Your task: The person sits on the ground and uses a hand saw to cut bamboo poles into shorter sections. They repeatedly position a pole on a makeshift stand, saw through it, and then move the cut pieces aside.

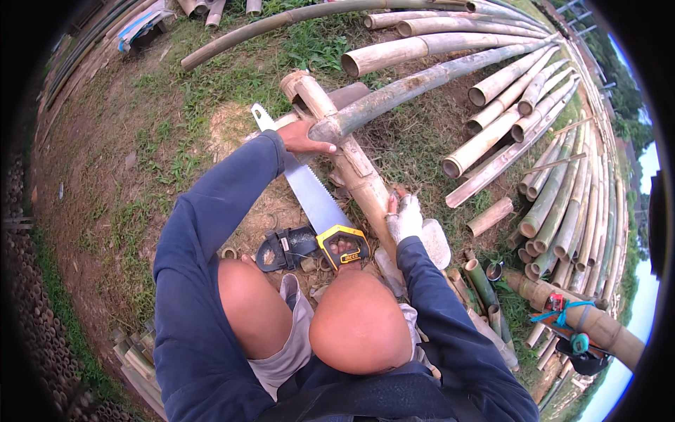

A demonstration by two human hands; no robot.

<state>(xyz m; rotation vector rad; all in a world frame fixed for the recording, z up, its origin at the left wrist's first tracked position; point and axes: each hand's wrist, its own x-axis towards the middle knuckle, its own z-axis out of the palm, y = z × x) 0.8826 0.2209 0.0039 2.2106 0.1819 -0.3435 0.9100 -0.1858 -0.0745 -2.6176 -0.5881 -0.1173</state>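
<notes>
My left hand [301, 136] is closed around the near end of a long green-grey bamboo pole [415, 84], its thumb lying along the cut end. That end rests on a thick notched bamboo post [362, 184], which slants down toward my legs. Beside the post is my right hand [406, 219], in a white glove with bare fingertips. Its thumb and forefinger show apart near the post's side; the other fingers are hidden. A handsaw [313, 197] with a yellow-black handle leans between my left arm and the post, held by neither hand. Bare toes show through its handle.
Cut bamboo poles [492, 137] fan out at the right, with more stacked behind them. A black sandal [287, 247] lies by the saw handle. At the lower right, a thick bamboo beam [605, 327] carries small tools and blue cord. Grass and sawdust cover the ground.
</notes>
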